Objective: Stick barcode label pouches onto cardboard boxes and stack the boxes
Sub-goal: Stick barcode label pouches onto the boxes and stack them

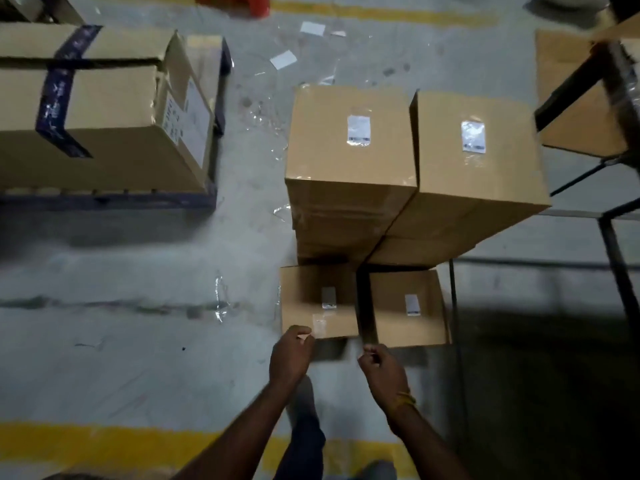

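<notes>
Both hands hover low over the floor (138, 358) just in front of the near boxes. The left hand (291, 355) pinches a small clear label pouch (318, 326) at the near edge of the lower left box (311, 310); the right hand (382, 367) has its fingers curled, perhaps pinching a backing strip, though blur makes that uncertain. This box already carries one label (329, 297) on top, as does the lower right box (408, 306). To stick the pouch well, it should probably be laid flat and smoothed from one edge, square to the box. Behind stand two taller stacks (415, 161), each labelled on top. A black metal rack (616, 237) crowds the right side, loose plastic film (221, 299) litters the floor, and a large taped carton (86, 109) sits well apart at left.
</notes>
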`<control>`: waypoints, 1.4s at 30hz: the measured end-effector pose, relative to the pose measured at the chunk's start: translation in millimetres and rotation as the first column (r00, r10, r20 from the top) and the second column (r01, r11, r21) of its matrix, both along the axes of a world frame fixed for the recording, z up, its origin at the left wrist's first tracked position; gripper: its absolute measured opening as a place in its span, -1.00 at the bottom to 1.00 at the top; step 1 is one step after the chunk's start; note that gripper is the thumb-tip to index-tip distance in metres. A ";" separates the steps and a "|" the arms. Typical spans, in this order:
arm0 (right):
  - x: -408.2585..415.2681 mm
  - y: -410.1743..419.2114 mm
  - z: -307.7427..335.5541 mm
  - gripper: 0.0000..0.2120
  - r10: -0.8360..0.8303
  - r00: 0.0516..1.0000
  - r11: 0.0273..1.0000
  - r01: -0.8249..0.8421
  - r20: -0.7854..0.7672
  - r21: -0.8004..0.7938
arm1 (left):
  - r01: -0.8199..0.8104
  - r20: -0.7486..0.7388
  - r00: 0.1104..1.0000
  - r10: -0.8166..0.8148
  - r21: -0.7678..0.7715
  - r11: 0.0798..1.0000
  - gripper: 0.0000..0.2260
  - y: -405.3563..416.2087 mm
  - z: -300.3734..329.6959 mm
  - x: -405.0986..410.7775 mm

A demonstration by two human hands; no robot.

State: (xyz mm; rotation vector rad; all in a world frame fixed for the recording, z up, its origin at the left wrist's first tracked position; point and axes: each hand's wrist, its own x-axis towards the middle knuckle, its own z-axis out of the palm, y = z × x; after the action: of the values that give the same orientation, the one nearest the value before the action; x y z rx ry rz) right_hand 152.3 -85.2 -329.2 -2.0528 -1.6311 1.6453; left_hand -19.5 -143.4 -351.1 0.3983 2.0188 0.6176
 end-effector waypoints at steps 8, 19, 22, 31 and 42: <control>-38.0 64.5 -157.0 -0.65 0.129 0.985 0.991 -0.125 0.116 -0.045 | 0.011 -0.133 0.991 -0.020 -0.068 0.998 -0.64 49.6 -147.9 -37.4; -67.6 124.3 -368.6 -0.42 0.324 0.899 0.945 -0.293 0.293 -0.145 | 0.021 -0.288 0.953 -0.095 -0.248 0.968 -0.32 88.4 -327.0 -57.3; -67.4 128.7 -386.5 -0.37 0.252 0.948 0.956 -0.212 0.195 -0.204 | -0.064 -0.176 0.984 0.031 -0.185 0.981 -0.26 90.6 -348.7 -67.7; -68.3 99.2 -304.6 -0.38 0.201 0.946 0.975 -0.218 0.255 0.038 | -0.075 -0.288 0.957 0.025 -0.161 0.984 -0.37 72.6 -279.1 -53.9; -33.0 21.4 -17.1 -0.50 0.105 0.934 0.919 -0.222 0.341 0.325 | -0.007 -0.437 0.899 -0.016 -0.051 0.999 -0.45 0.7 -7.2 -12.8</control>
State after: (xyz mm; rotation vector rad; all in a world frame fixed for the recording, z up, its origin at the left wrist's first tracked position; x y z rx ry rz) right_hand 119.3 -63.8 -346.4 -2.1088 -2.0734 0.9754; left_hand -32.3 -142.7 -358.3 0.5488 2.4570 0.5015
